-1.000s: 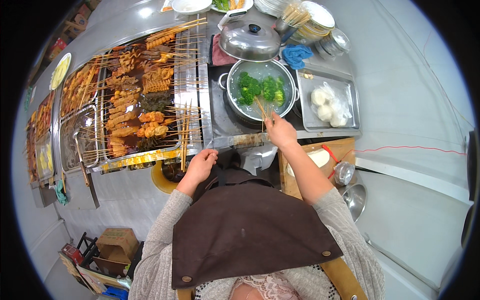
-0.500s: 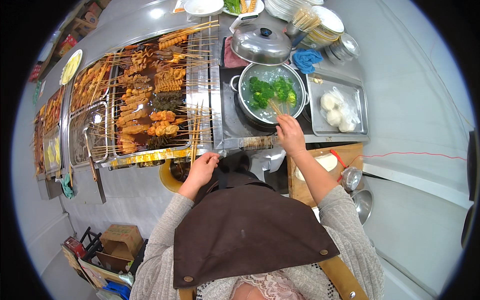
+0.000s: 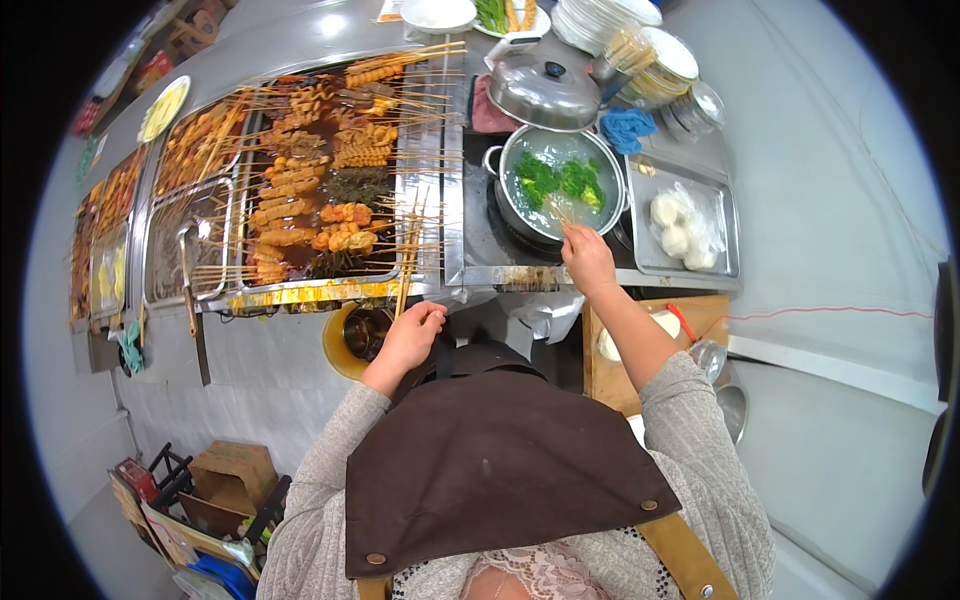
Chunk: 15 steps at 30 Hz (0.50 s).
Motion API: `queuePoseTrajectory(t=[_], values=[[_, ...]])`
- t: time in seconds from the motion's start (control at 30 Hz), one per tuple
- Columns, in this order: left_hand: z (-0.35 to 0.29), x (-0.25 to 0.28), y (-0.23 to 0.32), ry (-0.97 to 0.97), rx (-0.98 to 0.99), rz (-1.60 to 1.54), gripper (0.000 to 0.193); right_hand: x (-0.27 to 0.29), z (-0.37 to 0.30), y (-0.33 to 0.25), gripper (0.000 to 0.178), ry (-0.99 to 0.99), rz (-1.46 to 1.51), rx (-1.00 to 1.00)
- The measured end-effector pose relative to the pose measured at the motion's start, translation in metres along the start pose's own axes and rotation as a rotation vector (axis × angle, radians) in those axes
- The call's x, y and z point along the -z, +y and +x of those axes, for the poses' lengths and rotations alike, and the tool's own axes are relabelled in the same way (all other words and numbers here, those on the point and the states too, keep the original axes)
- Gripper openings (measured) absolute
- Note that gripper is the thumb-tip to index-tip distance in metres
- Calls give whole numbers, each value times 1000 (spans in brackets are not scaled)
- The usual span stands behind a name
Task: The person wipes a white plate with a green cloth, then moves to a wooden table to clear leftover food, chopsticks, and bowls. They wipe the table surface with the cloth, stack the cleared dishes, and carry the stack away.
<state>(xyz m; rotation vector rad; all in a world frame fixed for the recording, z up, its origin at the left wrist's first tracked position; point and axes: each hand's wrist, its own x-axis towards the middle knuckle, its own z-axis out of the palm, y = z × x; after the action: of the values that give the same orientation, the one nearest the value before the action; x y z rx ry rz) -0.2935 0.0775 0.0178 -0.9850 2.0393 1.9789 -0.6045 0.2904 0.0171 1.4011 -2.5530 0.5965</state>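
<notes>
My right hand [image 3: 588, 257] is closed round the ends of thin wooden skewers [image 3: 561, 214], which reach into a steel pot [image 3: 507, 195] of water. Green broccoli [image 3: 560, 182] sits in that water at the skewers' far ends. My left hand [image 3: 408, 342] is closed in a pinch at the counter's front edge, and what it holds cannot be made out. Clear film [image 3: 465, 298] shows beside its fingertips. Just beyond that hand, several bare skewers [image 3: 409, 255] lie over the edge of a tray [image 3: 330, 290] full of skewered food in dark broth.
A steel lid [image 3: 545, 95] rests behind the pot, near a blue cloth [image 3: 627, 128]. Bagged white balls [image 3: 675, 232] lie in a metal tray [image 3: 725, 262] on the right. A ladle [image 3: 187, 280] leans in the left trays. Below the counter stands a yellow bucket [image 3: 340, 345].
The counter and pot have shifted slightly right in the picture. My right hand stays at the pot with the skewers, and my left remains pinched by the counter edge.
</notes>
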Motion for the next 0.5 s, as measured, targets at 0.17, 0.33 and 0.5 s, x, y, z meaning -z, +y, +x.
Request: queuePoseTrajectory(t=[0.17, 0.33, 0.5], values=[[-35, -12, -11, 154, 1, -91, 30, 0, 1, 9, 21, -24, 23, 33], [-98, -40, -30, 338, 17, -131, 27, 7, 8, 12, 28, -245, -27, -1], [-167, -48, -62, 525, 102, -145, 28, 28, 5, -3, 37, -183, 43, 47]])
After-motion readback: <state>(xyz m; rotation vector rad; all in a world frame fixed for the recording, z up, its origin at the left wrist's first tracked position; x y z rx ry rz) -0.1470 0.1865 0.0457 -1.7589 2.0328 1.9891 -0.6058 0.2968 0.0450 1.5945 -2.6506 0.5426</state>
